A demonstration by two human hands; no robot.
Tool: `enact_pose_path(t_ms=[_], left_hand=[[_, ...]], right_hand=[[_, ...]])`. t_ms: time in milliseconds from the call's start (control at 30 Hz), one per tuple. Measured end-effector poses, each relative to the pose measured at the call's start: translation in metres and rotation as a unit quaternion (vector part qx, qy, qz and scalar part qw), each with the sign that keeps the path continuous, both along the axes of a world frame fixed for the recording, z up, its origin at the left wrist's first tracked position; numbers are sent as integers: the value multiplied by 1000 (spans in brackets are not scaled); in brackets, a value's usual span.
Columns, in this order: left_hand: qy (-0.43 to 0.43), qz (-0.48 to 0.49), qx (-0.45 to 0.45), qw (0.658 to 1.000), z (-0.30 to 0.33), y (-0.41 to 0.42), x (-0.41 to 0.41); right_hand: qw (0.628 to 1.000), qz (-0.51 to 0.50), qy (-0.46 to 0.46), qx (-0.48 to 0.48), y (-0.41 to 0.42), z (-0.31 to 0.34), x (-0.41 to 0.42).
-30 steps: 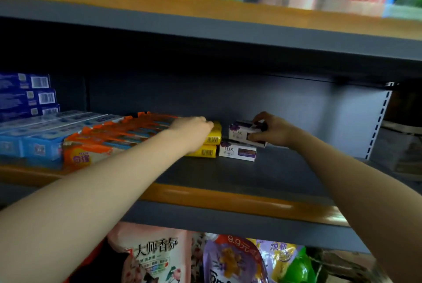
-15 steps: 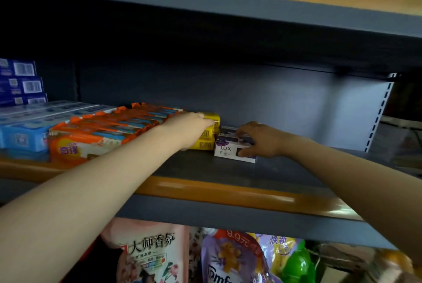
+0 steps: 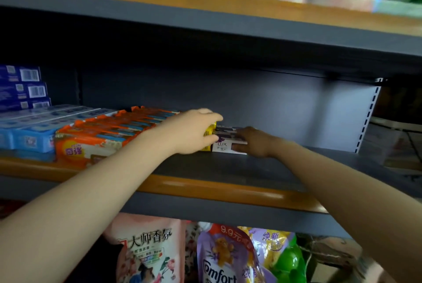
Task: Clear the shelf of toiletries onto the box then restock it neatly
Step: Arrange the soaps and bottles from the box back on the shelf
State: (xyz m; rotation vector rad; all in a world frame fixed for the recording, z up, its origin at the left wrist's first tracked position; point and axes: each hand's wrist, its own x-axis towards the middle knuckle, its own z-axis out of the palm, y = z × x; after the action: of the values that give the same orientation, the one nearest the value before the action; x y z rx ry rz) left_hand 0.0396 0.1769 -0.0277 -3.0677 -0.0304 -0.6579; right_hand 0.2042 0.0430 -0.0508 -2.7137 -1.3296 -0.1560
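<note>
Head view: both hands on rectangular cardboard soap boxes.

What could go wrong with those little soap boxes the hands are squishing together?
The white LUX boxes are stacked two high, so the top one might slide off if the right hand pushes unevenly. The left hand presses the yellow boxes beside the orange packs, possibly knocking that row crooked.

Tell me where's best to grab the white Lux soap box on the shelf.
Pinch the Lux soap box across its short width, coming from the open right front. Yellow boxes block its left, another box lies on top, and the right hand already holds that end.
</note>
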Motion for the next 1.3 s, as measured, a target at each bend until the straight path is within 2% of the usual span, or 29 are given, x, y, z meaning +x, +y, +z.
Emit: enact_pose_path(t_ms=[100,167,267,333,400,467,533,600,667,733,833,1000,1133,1233,1300], left_hand=[[-112,-54,-27,992,-12,-14,-36],[-190,-118,-8,975,-31,-24,-56],[-244,-212,23,946,-70,-48,-74],[-258,-257,29,931,-100,-68,-83],[-232,-287,30,929,-135,-84,-92],[-169,-291,3,942,-178,-92,-102],[-62,-261,-49,962,-219,-95,-113],[89,-191,-89,973,-256,-92,-122],[243,-122,-122,955,-285,-87,-128],[320,-84,-205,921,-304,-85,-133],[303,-58,-288,907,-317,-84,-137],[278,-55,-247,926,-320,-85,-146],[178,-43,-255,949,-324,-76,-162],[104,-33,-290,951,-328,-62,-174],[89,-30,-312,945,-332,-58,-181]], right_hand=[[997,37,-35,59,-27,17,-39],[984,86,-57,148,-54,19,-75],[949,158,-83,261,-96,4,-130],[944,180,-87,261,-120,-14,-157],[956,187,-67,218,-140,-37,-175],[969,197,-33,145,-156,-67,-187],[978,195,21,78,-167,-104,-194],[979,192,64,38,-171,-144,-201],[980,175,92,-5,-171,-177,-207],[982,156,107,-26,-167,-202,-210],[983,139,121,-16,-163,-221,-208],[983,126,134,28,-159,-233,-214],[984,144,103,27,-156,-244,-228],[977,193,94,-10,-150,-251,-237],[972,210,95,-47,-142,-257,-241]])
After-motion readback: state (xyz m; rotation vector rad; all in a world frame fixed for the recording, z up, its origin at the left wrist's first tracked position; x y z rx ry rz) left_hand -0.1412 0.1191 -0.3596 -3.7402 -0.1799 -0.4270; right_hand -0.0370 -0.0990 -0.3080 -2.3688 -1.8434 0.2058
